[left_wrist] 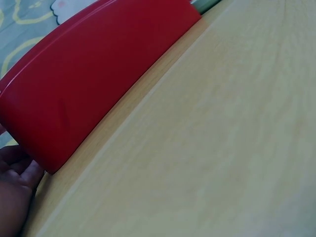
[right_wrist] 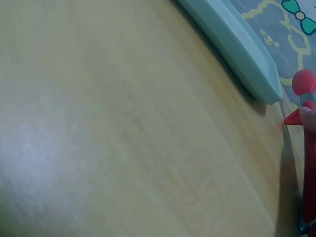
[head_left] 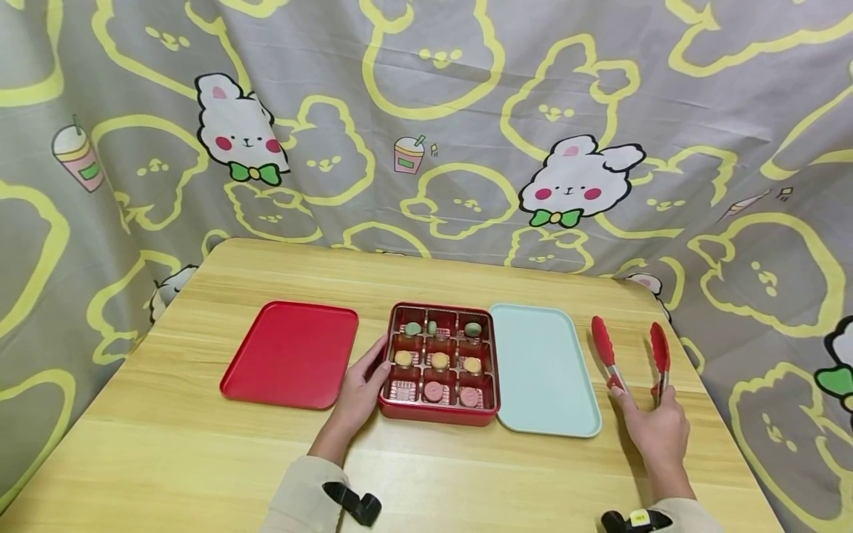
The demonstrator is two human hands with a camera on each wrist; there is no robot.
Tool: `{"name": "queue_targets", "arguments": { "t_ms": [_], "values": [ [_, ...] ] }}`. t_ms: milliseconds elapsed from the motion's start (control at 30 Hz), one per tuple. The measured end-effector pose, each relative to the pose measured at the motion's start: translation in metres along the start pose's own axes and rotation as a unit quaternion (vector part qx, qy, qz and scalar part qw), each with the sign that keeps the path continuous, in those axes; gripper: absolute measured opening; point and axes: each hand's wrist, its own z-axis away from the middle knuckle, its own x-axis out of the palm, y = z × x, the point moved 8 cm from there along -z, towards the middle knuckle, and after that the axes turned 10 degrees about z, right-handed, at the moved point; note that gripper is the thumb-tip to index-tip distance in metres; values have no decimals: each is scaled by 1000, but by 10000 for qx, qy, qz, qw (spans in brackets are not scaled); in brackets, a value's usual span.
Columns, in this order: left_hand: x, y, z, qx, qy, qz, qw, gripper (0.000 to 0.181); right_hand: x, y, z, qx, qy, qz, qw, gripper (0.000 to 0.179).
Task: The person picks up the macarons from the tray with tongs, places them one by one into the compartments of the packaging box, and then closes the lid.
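Observation:
A red box (head_left: pixel 440 416) divided into compartments sits on the table, holding small round stamped discs. Green discs (head_left: pixel 472 329) lie in the back row, one standing on edge; yellow discs (head_left: pixel 440 360) fill the middle row; two pink discs (head_left: pixel 433 391) lie in the front row, whose left compartment shows its bare ribbed bottom. My left hand (head_left: pixel 363 381) rests against the box's left side; its fingers (left_wrist: pixel 32 174) touch the lower corner in the left wrist view. To the right of the mint tray, my right hand (head_left: pixel 656 426) grips tongs with red tips (head_left: pixel 603 342), their arms spread apart with nothing between.
Left of the box lies a flat red tray (head_left: pixel 293 355), close to my left hand. A mint-green tray (head_left: pixel 546 370) adjoins the box's right side. The wooden table (head_left: pixel 413 474) ends at a patterned curtain (head_left: pixel 466 81) behind and at both sides.

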Motion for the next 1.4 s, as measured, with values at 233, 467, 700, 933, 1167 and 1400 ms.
{"name": "queue_targets", "arguments": {
  "t_ms": [233, 467, 700, 933, 1167, 1400],
  "values": [
    [3, 8, 1, -103, -64, 81, 9999, 49, -5, -6, 4, 203, -13, 34, 9998, 87],
    [2, 27, 5, -175, -66, -13, 9998, 49, 4, -64, 26, -592, 52, -249, 9979, 88],
    [-22, 23, 0, -103, -53, -671, 9977, 52, 28, -142, 68, -1449, -403, -803, 9854, 89],
    [-85, 48, 1, 150, 287, -1708, 9848, 54, 51, -222, 129, -2385, -1056, -1448, 9545, 93],
    [-158, 61, 9, -78, 1074, -2302, 9672, 57, 59, -286, 188, -3639, -953, -1325, 9170, 90],
    [-204, 49, 17, -742, 833, -2966, 9485, 63, 75, -330, 251, -4675, -1408, -1031, 8666, 88]
  ]
}}
